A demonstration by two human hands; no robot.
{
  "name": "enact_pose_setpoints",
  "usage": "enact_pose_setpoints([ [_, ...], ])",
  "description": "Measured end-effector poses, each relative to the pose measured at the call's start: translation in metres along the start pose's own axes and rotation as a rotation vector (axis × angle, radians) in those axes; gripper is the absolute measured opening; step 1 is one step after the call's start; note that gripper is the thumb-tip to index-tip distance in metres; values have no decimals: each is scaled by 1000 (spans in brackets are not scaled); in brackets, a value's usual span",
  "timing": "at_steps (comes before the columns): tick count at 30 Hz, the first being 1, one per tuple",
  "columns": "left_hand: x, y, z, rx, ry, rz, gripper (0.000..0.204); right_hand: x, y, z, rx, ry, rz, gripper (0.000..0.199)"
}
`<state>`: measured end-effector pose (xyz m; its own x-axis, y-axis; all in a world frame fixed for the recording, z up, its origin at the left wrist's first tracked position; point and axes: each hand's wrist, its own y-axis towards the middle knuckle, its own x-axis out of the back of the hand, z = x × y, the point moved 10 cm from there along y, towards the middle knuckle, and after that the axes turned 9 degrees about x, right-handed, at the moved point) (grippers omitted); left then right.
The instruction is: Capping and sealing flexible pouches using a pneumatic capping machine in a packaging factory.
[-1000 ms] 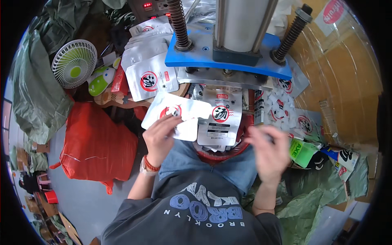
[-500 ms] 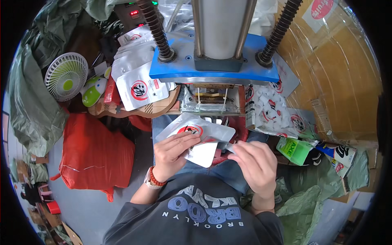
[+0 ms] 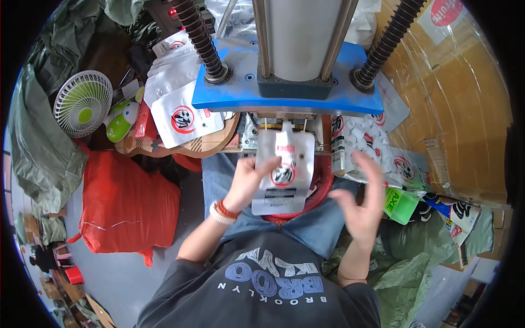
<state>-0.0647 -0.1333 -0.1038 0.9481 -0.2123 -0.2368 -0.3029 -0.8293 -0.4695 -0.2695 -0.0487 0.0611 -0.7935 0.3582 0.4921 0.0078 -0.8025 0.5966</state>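
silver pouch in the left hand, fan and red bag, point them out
Silver pouch (image 3: 285,174): head view, middle of its printed front
Fan (image 3: 83,103): head view, front of its white grille
Red bag (image 3: 129,202): head view, middle of its bulging side

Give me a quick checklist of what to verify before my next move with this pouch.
1. Silver spouted pouch held in left hand: ok, thumb across its front.
2. Right hand free: ok, open and empty.
3. Spout pointing toward the press: ok.
4. Spout seated in the press: cannot tell, detail too small.
5. Small white plastic pieces available: ok, on the right.
6. Stacked silver pouches available: ok, on the left.
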Motion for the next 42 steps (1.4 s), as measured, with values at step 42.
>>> enact_pose_setpoints([
  [42, 18, -146, -66, -826, 873, -424, 42, -4, -57, 41, 165, 407, -244, 28],
])
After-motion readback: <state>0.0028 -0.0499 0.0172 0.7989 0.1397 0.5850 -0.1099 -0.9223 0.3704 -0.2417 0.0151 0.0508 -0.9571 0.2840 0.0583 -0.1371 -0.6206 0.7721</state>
